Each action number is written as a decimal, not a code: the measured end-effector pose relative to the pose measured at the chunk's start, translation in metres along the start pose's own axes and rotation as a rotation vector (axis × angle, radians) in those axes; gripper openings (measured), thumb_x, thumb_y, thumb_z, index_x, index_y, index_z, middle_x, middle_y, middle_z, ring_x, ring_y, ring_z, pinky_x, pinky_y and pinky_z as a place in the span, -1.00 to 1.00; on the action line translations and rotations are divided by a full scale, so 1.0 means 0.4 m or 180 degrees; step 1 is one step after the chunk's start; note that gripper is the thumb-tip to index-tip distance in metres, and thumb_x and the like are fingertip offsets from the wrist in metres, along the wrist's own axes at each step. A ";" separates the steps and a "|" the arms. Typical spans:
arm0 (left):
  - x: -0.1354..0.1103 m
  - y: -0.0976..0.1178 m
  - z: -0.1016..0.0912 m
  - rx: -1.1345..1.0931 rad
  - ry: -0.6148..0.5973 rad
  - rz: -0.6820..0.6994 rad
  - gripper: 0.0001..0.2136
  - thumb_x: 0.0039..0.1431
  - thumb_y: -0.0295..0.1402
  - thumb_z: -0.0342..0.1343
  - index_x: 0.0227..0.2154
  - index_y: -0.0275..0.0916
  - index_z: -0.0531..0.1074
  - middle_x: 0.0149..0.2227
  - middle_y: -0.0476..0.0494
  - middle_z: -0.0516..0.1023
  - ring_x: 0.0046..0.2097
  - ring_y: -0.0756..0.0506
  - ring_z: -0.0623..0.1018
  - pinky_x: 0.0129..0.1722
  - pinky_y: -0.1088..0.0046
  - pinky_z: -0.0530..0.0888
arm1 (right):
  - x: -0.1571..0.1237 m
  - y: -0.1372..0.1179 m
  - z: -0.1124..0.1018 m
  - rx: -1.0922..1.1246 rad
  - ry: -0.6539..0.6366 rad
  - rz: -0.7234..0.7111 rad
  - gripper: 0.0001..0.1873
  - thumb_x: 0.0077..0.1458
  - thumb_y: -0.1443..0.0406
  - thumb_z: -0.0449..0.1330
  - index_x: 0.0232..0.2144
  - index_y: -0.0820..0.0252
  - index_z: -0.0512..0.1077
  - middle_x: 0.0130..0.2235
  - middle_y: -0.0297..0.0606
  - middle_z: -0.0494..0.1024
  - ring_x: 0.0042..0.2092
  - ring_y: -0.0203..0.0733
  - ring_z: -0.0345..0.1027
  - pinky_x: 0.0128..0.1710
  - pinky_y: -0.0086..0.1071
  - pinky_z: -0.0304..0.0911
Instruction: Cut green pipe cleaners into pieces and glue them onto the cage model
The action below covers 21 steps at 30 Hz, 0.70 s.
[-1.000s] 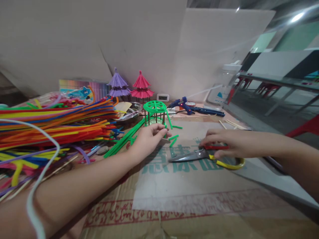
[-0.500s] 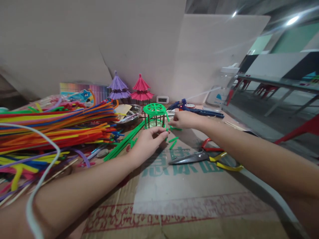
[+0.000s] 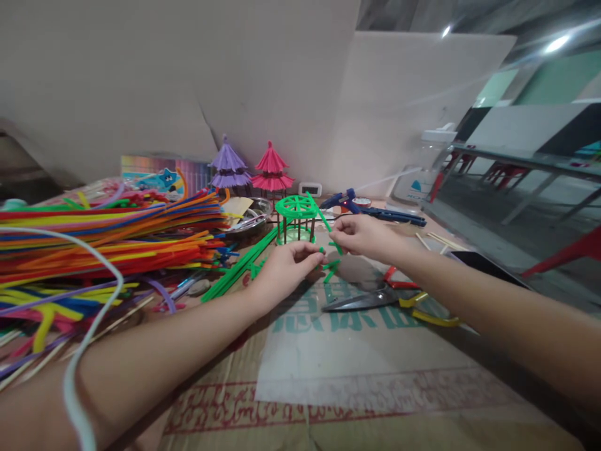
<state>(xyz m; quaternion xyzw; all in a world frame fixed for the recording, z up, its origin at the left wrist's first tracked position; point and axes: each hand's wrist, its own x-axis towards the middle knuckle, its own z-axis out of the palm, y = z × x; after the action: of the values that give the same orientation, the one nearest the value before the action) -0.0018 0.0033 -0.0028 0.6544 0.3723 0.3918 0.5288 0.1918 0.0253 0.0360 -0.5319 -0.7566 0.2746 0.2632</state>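
Between the left hand (image 3: 286,270) and the right hand (image 3: 361,236): perhaps four short green pieces (image 3: 331,269). Beyond them: one green pavilion (image 3: 295,210), one purple pagoda (image 3: 228,166), one pink pagoda (image 3: 271,169) and one glue gun (image 3: 347,199). Beneath the right wrist: one pair of scissors (image 3: 359,300).

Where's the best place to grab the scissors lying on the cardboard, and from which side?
By the red and yellow handle loops, probably from the right: the scissors lie flat, blades pointing left toward the left hand, handles splayed open at the right end.

Cardboard-covered tabletop (image 3: 357,401) has a big heap of pipe cleaners (image 3: 107,238) on the left, scissors (image 3: 375,299) mid-right, plus a little green pavilion (image 3: 295,219) and blue glue gun (image 3: 370,210) further back.
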 end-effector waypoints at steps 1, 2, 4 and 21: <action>0.000 0.001 0.001 -0.0038 0.0002 -0.0034 -0.79 0.06 -0.24 0.21 -0.37 -0.31 0.50 -0.35 -0.10 0.58 -0.34 -0.01 0.54 -0.28 0.48 0.48 | -0.022 -0.005 0.010 0.0194 0.0061 -0.0071 -0.78 0.08 0.16 0.13 -0.49 0.15 0.27 -0.62 -0.44 0.34 -0.60 -0.36 0.18 -0.60 -0.47 0.07; 0.001 0.002 0.003 -0.0080 0.0008 -0.0072 -0.79 0.05 -0.24 0.22 -0.38 -0.31 0.50 -0.35 -0.10 0.58 -0.34 -0.01 0.54 -0.27 0.47 0.48 | -0.040 -0.007 0.021 0.0418 0.0109 -0.0139 -0.78 0.09 0.15 0.13 -0.48 0.14 0.26 -0.62 -0.46 0.32 -0.61 -0.36 0.19 -0.60 -0.47 0.09; 0.001 0.004 0.004 -0.0167 0.0020 -0.0134 -0.79 0.03 -0.24 0.24 -0.38 -0.31 0.50 -0.35 -0.09 0.58 -0.34 -0.01 0.53 -0.27 0.47 0.47 | -0.065 -0.004 0.047 0.0841 0.0192 -0.0245 -0.77 0.10 0.13 0.13 -0.46 0.13 0.24 -0.60 -0.46 0.35 -0.59 -0.34 0.24 -0.57 -0.45 0.14; 0.009 -0.005 0.005 -0.0525 -0.0212 -0.0232 -0.81 0.01 -0.31 0.27 -0.38 -0.33 0.46 -0.42 -0.02 0.49 -0.40 0.05 0.50 -0.31 0.48 0.49 | -0.085 0.029 0.098 0.1752 0.0169 -0.0139 -0.81 0.12 0.17 0.18 -0.34 0.14 0.28 -0.49 -0.44 0.46 -0.54 -0.36 0.34 -0.51 -0.45 0.25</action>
<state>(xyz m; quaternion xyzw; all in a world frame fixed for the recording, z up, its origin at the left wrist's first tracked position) 0.0013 0.0063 -0.0046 0.6073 0.3446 0.3796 0.6069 0.1824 -0.0091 -0.0035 -0.4310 -0.6576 0.4501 0.4234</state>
